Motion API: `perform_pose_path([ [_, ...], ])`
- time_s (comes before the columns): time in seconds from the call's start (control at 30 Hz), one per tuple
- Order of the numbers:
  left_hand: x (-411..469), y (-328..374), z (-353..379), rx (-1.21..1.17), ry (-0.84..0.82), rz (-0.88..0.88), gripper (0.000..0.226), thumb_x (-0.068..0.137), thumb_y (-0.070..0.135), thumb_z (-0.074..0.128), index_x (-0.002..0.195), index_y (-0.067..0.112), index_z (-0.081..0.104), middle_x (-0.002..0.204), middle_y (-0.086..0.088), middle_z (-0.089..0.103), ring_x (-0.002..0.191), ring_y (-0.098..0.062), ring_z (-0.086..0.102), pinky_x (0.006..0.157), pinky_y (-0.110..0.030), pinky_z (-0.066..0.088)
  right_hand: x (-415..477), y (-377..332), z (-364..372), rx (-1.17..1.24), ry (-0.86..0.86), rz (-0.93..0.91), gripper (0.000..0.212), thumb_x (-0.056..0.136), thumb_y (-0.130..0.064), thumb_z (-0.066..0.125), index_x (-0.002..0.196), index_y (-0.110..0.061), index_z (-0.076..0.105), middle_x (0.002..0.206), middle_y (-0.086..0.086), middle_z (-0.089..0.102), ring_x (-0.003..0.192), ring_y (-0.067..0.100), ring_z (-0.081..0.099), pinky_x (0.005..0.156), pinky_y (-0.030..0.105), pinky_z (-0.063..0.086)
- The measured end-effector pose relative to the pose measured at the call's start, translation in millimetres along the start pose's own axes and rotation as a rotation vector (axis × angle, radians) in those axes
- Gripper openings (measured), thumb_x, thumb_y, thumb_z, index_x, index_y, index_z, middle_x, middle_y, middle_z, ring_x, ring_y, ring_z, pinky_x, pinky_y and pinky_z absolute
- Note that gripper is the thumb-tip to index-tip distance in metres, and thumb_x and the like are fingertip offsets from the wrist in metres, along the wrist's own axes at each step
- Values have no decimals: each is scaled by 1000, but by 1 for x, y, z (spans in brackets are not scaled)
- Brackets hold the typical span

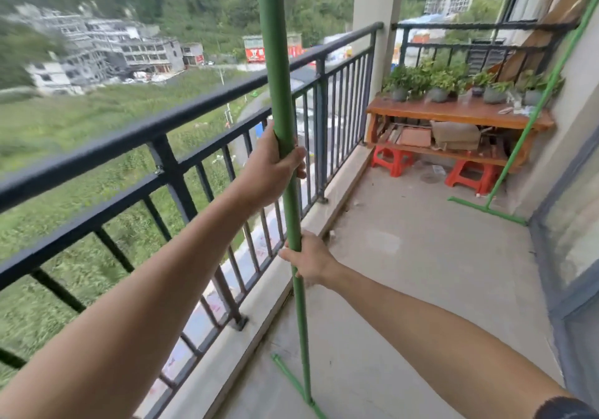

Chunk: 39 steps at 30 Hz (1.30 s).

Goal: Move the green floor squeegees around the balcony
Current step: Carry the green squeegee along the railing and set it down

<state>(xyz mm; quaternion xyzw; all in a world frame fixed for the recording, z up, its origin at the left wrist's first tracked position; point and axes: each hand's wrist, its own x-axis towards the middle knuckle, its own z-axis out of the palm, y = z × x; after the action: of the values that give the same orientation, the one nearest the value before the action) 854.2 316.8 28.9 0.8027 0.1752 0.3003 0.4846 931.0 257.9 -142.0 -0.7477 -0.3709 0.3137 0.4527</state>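
A green floor squeegee [275,62] stands nearly upright in front of me, its blade on the floor by the railing's kerb at the bottom centre. My left hand [270,169] grips its pole at about mid-height. My right hand [311,261] holds the same pole lower down. A second green squeegee [531,120] leans against the right wall at the far end, its blade resting on the floor beside a red stool.
A black metal railing [194,107] runs along the left side over a drop. A wooden bench [453,114] with potted plants and two red stools [392,159] under it closes the far end. A glass door [573,234] lines the right. Bare concrete floor [421,273] lies between.
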Motion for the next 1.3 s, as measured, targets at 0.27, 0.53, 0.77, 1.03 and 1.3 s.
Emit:
perform_pose_path([
  [0.27, 45, -53, -57, 89, 19, -74, 20, 92, 16, 53, 104, 3, 45, 90, -15, 63, 87, -29, 68, 77, -33, 57, 73, -16, 49, -34, 56, 8, 16, 87, -22, 65, 80, -21, 50, 68, -2, 55, 59, 16, 55, 68, 38, 52],
  [0.53, 88, -72, -81, 108, -28, -24, 24, 92, 17, 54, 108, 2, 47, 96, -18, 66, 79, -18, 67, 59, -12, 49, 108, -33, 58, -7, 145, 13, 18, 90, -17, 61, 79, -23, 47, 71, -4, 51, 62, 12, 51, 62, 31, 42],
  [0.77, 76, -80, -67, 143, -32, 1, 24, 93, 22, 50, 111, 9, 43, 97, -20, 64, 87, -27, 66, 74, -32, 57, 100, -16, 53, -102, 77, 37, 19, 93, -32, 56, 101, -16, 49, 81, 2, 57, 70, 20, 56, 71, 38, 49],
  [1.03, 22, -78, -8, 135, 392, -171, 29, 95, 16, 45, 123, 12, 41, 95, 1, 53, 77, -7, 55, 64, -23, 48, 0, 75, -52, -35, -25, 117, 6, 90, -24, 61, 95, -23, 60, 83, 4, 67, 75, 22, 66, 59, 27, 47],
  [1.3, -73, -132, 113, 61, 91, -616, 31, 94, 16, 50, 120, 0, 51, 110, -22, 63, 91, -30, 66, 81, -48, 55, -185, 233, -217, 125, 261, 450, 5, 91, -12, 63, 95, -11, 65, 85, 8, 71, 70, 16, 67, 62, 31, 43],
])
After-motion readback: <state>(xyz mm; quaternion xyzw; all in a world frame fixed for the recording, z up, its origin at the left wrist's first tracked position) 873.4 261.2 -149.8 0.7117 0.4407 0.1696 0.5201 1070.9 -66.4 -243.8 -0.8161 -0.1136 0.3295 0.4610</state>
